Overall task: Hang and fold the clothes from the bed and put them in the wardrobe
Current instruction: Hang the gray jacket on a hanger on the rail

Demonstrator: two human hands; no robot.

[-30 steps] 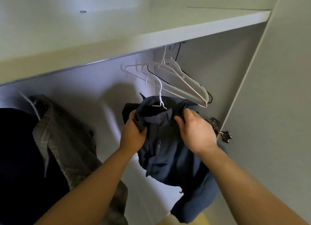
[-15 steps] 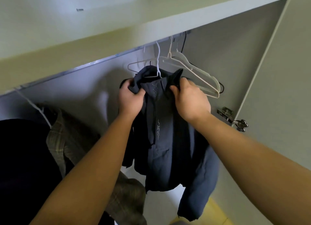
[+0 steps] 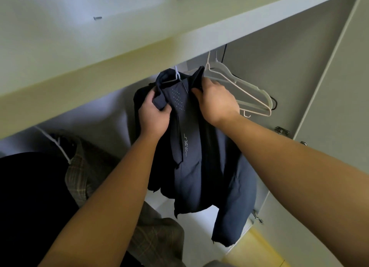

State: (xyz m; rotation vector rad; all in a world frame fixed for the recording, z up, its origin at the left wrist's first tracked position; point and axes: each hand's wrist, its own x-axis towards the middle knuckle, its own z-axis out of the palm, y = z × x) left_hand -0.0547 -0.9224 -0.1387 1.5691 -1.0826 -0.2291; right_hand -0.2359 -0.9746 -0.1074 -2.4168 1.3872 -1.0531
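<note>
A dark navy jacket point(image 3: 191, 167) hangs on a white hanger point(image 3: 176, 75) just under the wardrobe shelf point(image 3: 139, 53), the hook's top hidden behind the shelf edge. My left hand point(image 3: 153, 115) grips the left side of the collar. My right hand point(image 3: 215, 99) grips the right collar edge. The jacket's sleeve droops low on the right, and small white lettering runs down its front.
Several bare white hangers point(image 3: 239, 87) hang to the right of the jacket. A plaid shirt point(image 3: 83, 173) and a black garment point(image 3: 26, 197) hang at the left. The wardrobe side panel point(image 3: 339, 87) with hinges point(image 3: 281, 130) stands at the right.
Both hands have lifted the jacket on its hanger up to the shelf's underside. The crumpled jacket has dropped open and now hangs long.
</note>
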